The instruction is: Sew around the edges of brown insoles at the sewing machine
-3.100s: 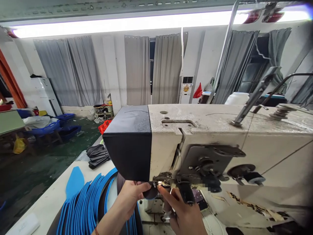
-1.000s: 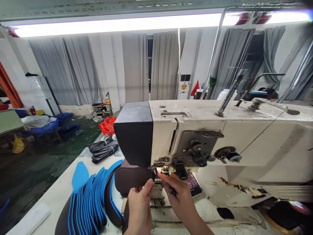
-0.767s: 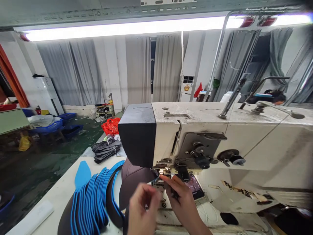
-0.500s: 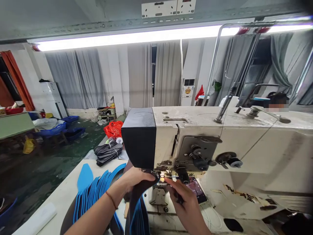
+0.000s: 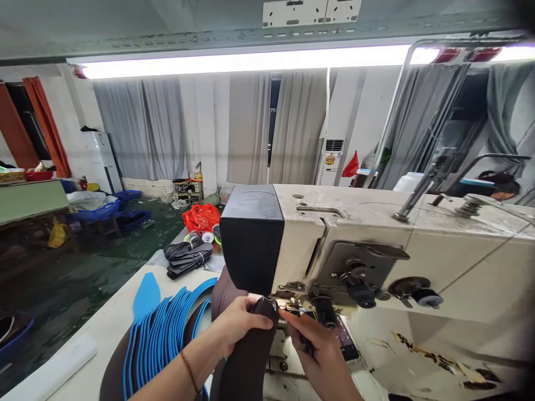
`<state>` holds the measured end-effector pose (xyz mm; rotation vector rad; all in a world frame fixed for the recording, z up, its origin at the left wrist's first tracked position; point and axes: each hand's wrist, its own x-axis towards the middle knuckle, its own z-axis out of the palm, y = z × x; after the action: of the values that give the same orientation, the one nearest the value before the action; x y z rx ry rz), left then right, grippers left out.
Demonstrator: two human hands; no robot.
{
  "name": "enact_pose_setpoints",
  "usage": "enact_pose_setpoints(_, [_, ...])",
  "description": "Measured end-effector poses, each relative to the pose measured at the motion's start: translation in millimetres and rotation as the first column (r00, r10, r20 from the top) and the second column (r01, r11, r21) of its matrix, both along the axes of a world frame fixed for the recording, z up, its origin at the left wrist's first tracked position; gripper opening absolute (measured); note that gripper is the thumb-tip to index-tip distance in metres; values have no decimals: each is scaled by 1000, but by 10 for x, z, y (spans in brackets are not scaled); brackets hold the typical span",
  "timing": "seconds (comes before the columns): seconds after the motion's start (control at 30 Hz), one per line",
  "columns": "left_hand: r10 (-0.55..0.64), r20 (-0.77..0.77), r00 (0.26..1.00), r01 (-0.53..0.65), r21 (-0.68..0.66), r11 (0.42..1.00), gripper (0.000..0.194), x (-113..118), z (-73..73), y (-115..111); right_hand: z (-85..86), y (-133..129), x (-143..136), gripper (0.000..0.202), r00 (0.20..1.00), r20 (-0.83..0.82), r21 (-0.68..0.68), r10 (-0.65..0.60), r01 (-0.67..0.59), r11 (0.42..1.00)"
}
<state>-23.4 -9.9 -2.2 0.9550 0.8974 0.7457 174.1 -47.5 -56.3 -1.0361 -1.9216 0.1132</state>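
Observation:
My left hand (image 5: 236,328) pinches the end of a dark brown strip of material (image 5: 247,365), thumb on top, just under the head of a sewing machine (image 5: 295,245). The strip hangs down toward me, its dark face turned up. At the strip's right edge, the forefinger of my right hand (image 5: 321,348) reaches in beside the lit needle area. Its other fingers curl round something dark, mostly hidden. Left of my forearm, a fanned stack of dark pieces with blue edges (image 5: 161,328) lies on the white table (image 5: 111,328).
Behind the stack lie a tied bundle of dark strips (image 5: 188,257) and a red plastic bag (image 5: 201,217). A phone (image 5: 346,341) rests under the machine arm. A white roll (image 5: 67,365) sits at the table's left edge. Blue baskets (image 5: 94,210) stand farther off.
The strip's end has come toward me and turned, showing more dark face and less blue edge. My left hand has rolled with it. The view has shifted left.

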Motion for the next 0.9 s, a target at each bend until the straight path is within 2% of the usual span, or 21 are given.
enact_pose_setpoints(0.2, [23, 68, 997, -22, -12, 1000, 15, 45, 40, -41, -23, -23, 11, 62, 984, 177, 48, 18, -27, 998])
enact_pose_setpoints(0.33, [38, 72, 997, -37, -18, 999, 16, 73, 40, -61, -11, -41, 39, 74, 975, 222, 92, 1, -22, 995])
enact_pose_setpoints(0.47, [22, 85, 996, -25, 40, 999, 12, 83, 53, -67, -5, -38, 55, 76, 955, 295, 122, -12, -25, 992])
enact_pose_setpoints(0.7, [37, 162, 986, -25, -81, 996, 19, 76, 8, -90, -80, 5, 30, 70, 985, 173, 111, 5, -25, 994])
enact_pose_setpoints(0.9, [39, 218, 975, -24, -71, 997, 18, 69, -52, -85, -30, 6, -13, 63, 996, 91, 120, -11, 0, 993])
